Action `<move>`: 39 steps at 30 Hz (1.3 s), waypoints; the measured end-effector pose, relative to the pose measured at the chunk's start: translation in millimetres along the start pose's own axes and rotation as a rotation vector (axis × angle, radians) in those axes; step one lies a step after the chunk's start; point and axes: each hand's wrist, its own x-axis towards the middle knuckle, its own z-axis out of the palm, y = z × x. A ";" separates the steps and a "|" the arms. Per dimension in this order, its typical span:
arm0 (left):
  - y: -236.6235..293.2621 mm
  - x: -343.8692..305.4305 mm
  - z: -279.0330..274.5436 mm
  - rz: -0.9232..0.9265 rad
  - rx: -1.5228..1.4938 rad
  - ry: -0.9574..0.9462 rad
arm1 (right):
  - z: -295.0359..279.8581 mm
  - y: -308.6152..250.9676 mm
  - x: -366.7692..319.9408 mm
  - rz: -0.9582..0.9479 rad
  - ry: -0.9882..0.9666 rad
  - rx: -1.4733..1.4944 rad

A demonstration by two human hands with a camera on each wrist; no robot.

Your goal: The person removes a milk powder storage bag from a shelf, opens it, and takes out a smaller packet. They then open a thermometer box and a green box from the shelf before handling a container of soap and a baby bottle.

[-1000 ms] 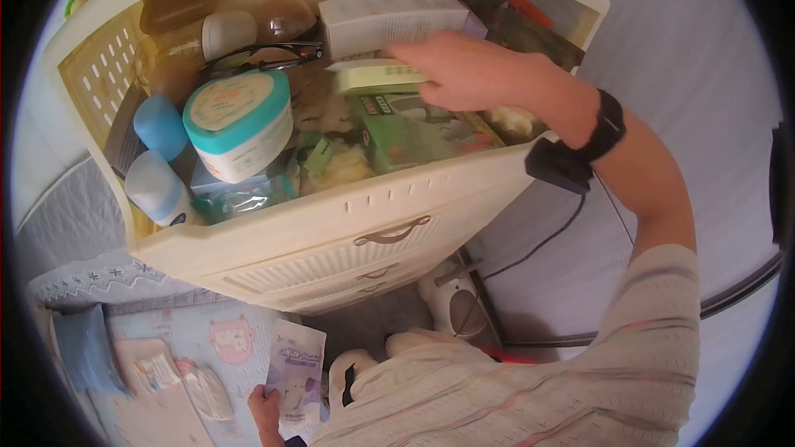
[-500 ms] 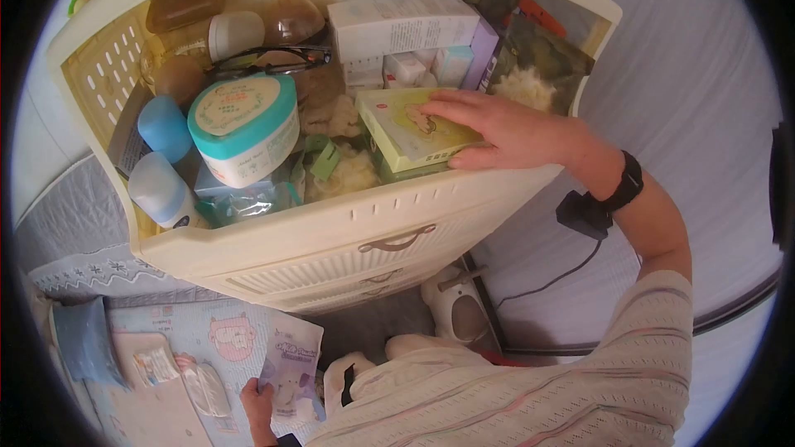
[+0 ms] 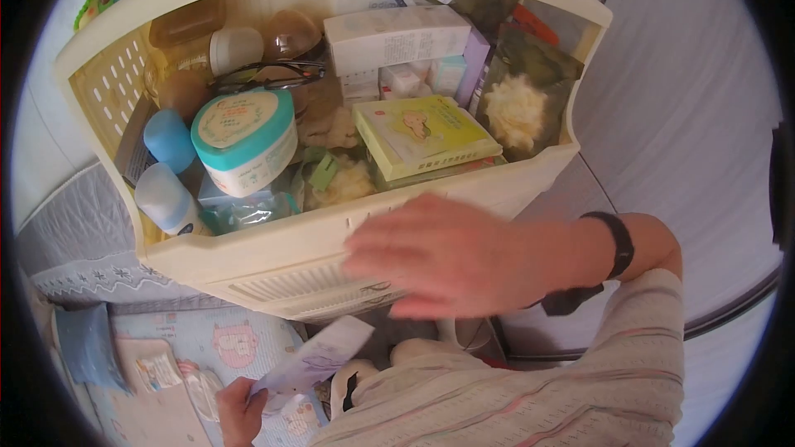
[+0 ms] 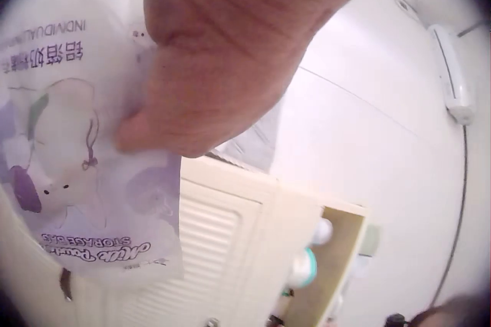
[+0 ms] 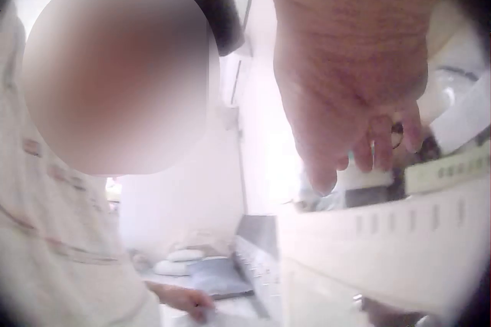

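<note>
My left hand (image 3: 240, 412) pinches a white and purple printed bag (image 3: 319, 356) low beside the cabinet; the left wrist view shows the bag (image 4: 69, 151) with a cartoon animal, the thumb across its edge. Blurred by motion, my right hand (image 3: 455, 257) hangs in front of the open drawer (image 3: 240, 257), fingers extended, holding nothing. Just behind it, a yellow-green box (image 3: 426, 134) lies flat on other packages at the drawer's front right. In the right wrist view the fingers of my right hand (image 5: 353, 89) point down near the drawer front.
The drawer also holds a teal-lidded tub (image 3: 244, 136), a long white box (image 3: 397, 37), glasses (image 3: 269, 74), blue-capped bottles (image 3: 166, 141) and a yellowish puff (image 3: 517, 112). A bed with a patterned mat (image 3: 236, 343) and a blue pillow (image 3: 89, 348) lies below left.
My right hand laid the yellow-green box down, let go and moved down in front of the drawer. My left hand shifted slightly left and down, and the bag tilted.
</note>
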 end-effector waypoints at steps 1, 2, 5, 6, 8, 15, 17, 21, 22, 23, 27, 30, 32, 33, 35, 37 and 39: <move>13.7 -0.8 -4.9 0.104 -0.020 -0.023 | 6.7 -9.5 3.4 0.001 0.004 -0.002; 27.0 0.2 -8.5 0.207 -0.040 -0.046 | 13.1 -17.9 7.4 0.007 -0.075 0.064; 71.9 11.1 -17.5 0.580 0.116 -0.006 | 27.0 -34.4 14.2 0.025 -0.234 0.133; 82.3 16.9 -15.8 0.577 0.120 -0.005 | 29.7 -37.9 15.3 0.042 -0.318 0.141; 97.6 28.5 -8.4 0.742 0.172 0.108 | 25.0 -43.6 18.8 0.137 -0.396 0.142; 136.5 46.1 7.6 0.968 0.271 0.133 | 27.6 -35.8 -0.1 0.344 -0.424 0.054; 144.7 51.8 11.1 1.019 0.284 0.119 | 33.5 -36.7 -7.3 0.350 -0.363 0.055; 155.8 64.0 11.8 1.080 0.265 0.095 | 26.9 -37.2 -11.9 0.440 -0.357 -0.022; 156.5 67.6 12.9 1.099 0.218 0.095 | 20.1 -35.3 -13.0 0.441 -0.358 -0.014; 158.2 69.1 9.9 1.097 0.218 0.087 | 9.5 -34.5 -13.4 0.468 -0.305 0.031; 141.7 79.7 -7.9 0.834 -0.319 -0.001 | -26.7 -30.5 -24.0 0.478 -0.181 0.081; 128.3 83.5 -3.3 0.696 -0.781 -0.124 | -45.5 -34.2 -29.6 0.569 -0.169 0.022; 135.1 78.6 6.8 0.638 -0.959 -0.323 | -44.9 -33.5 -33.2 0.597 -0.106 0.084; 130.5 82.9 15.3 0.689 -0.931 -0.314 | -43.9 -32.4 -32.9 0.622 -0.047 0.151; 128.4 82.3 20.8 0.611 -0.940 -0.287 | -43.2 -31.3 -27.6 0.588 -0.050 0.163; 128.1 79.8 20.8 0.519 -0.996 -0.260 | -39.7 -27.2 -25.2 0.557 -0.052 0.184; 128.4 79.8 20.5 0.517 -1.019 -0.210 | -35.1 -22.4 -25.2 0.528 -0.037 0.178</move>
